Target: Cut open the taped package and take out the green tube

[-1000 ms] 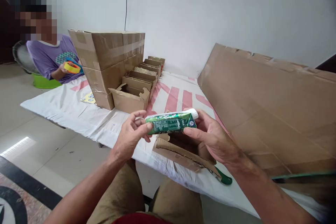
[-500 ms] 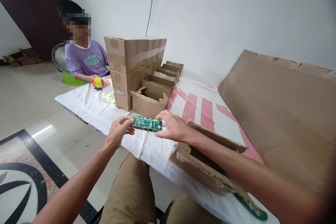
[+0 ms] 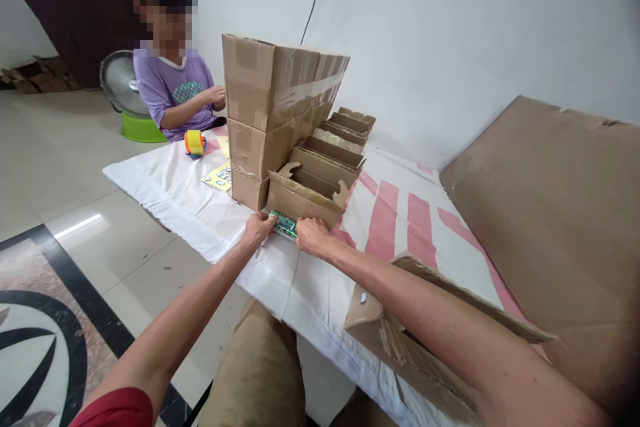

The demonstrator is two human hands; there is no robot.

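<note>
At the near foot of the open carton (image 3: 306, 203), a green tube (image 3: 284, 224) lies flat on the white sheet (image 3: 165, 193), touching the carton's front wall. Left hand (image 3: 259, 229) pinches the tube's left end between thumb and fingertips; right hand (image 3: 313, 237) grips its right end, fingers curled over it. Only the tube's middle shows between the two hands. Beyond, sealed boxes (image 3: 270, 107) stand stacked; a tape roll (image 3: 195, 143) rests near a seated person (image 3: 173, 90).
</note>
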